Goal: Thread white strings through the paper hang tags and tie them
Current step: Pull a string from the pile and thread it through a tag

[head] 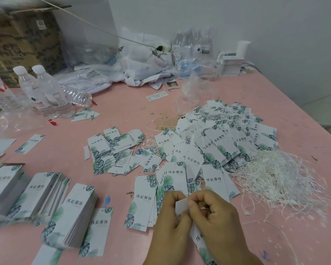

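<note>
Both hands pinch one white leaf-printed paper hang tag [180,207] between them. The left hand [170,222] and right hand [216,219] have fingers curled tight around its top end. A thin white string [204,207] shows at the right fingers.

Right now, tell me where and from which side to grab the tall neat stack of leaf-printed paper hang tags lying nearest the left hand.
Grip the stack of leaf-printed paper hang tags across its two long edges near the middle, coming down from above. It lies flat on the pink table, its sides are squared and exposed, and a loose tag leans against its right edge, so pinching the long sides probably keeps the pile together.
</note>
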`<state>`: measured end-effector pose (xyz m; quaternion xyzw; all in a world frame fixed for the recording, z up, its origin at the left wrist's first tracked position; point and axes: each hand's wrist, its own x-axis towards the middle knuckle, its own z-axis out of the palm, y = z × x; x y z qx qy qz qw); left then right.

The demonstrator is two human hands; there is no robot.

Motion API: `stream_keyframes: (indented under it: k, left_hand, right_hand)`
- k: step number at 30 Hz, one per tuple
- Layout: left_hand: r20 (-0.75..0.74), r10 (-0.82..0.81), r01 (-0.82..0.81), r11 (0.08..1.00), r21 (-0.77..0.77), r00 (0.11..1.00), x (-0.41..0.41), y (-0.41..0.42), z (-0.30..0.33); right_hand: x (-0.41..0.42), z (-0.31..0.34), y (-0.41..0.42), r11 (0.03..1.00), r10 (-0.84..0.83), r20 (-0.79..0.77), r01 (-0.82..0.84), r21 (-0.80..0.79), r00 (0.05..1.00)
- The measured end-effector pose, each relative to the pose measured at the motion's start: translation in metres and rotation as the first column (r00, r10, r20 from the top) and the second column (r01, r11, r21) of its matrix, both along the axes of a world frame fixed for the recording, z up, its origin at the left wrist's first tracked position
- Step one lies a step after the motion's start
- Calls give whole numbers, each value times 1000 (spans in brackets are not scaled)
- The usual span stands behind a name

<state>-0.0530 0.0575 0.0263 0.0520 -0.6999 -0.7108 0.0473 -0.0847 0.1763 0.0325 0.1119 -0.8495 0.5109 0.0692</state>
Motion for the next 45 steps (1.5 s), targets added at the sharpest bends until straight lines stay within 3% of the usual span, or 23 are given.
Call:
stream_keyframes:
  k: [3, 7, 10, 13, 21, 29, 36, 45]
  left_hand:
    - [23, -15, 14, 999, 46, 1000, 0, 1, 0]
    - [80, -70, 50, 970, 237, 994, -3, -2, 2]
    - [133, -45, -21, 887, 461, 990, -8, -5, 2]
    - [136, -44, -34, 851, 524, 990, -10, -9, -1]
    - [135, 10, -78, 852, 517, 991, -13, -12, -9]
    - [111, 100, -134, 918, 373, 989, -13, -14, -12]
    - [152, 177, -233, 745, 625, 972, -21, -25, -6]
    - [279, 159, -320, 536, 781, 947, -27, -35, -2]
  right_hand:
    - [-1, 0, 1, 1000, -14, -4, 14, 0, 1000]
    - [-5, -1, 5, 998, -19, 18, 20, -57, 1000]
    - [-6, 2, 8, 992, 7, 73, 3, -129, 997]
    - [-5, 4, 6, 977, 53, 129, -25, -210, 990]
    - [-4, 10, 4, 962, 108, 175, -59, -267, 979]
    - [-12, 19, 8, 907, 259, 312, -118, -405, 914]
    - [-32, 19, 31, 807, 364, 519, 17, -591, 773]
    - [-44, 21, 43, 637, 527, 521, 95, -765, 671]
